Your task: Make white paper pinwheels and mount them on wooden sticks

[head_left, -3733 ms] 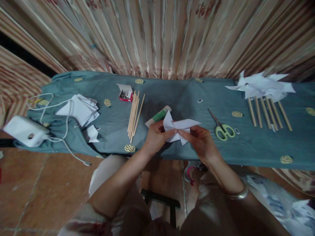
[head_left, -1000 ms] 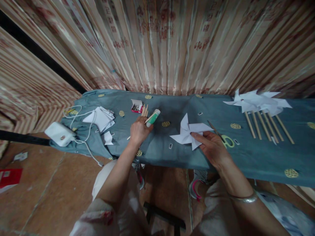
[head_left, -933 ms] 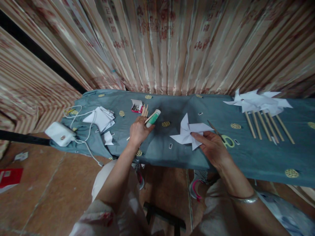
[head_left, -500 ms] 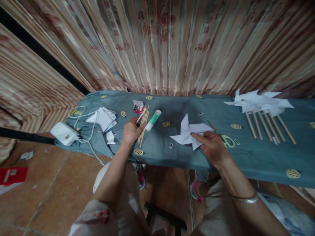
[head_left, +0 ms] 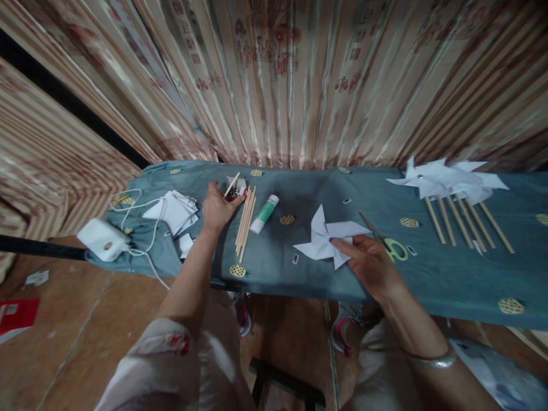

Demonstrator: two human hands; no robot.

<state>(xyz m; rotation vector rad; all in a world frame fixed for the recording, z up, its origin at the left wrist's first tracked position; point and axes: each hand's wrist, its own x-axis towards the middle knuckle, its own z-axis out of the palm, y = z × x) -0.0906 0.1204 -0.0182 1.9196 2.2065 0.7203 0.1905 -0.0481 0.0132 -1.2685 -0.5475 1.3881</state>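
Note:
My left hand point(head_left: 217, 208) holds one thin wooden stick point(head_left: 232, 183), which points up and away over a small red-and-white box point(head_left: 242, 185) of metal pins. Its fingers reach the box, and they partly cover the box's contents. My right hand point(head_left: 368, 262) pinches a folded white paper pinwheel point(head_left: 319, 233) near its centre, thumb on top. Between my hands lie a bundle of several wooden sticks point(head_left: 245, 222) and a green-and-white glue stick point(head_left: 264, 214). Scissors point(head_left: 394, 249) with pale green handles rest just beyond my right hand.
Several finished pinwheels point(head_left: 445, 177) on sticks lie at the right. Stacked white paper pieces point(head_left: 173, 212) are at the left, beside a white power bank point(head_left: 103, 240) with a looped cable. A blue-green cloth point(head_left: 308, 182) covers the narrow table, and a curtain point(head_left: 291, 85) hangs behind.
My left hand has moved left and away from the stick bundle to the pin box, taking one stick with it. My right hand still holds the pinwheel. The view has shifted slightly.

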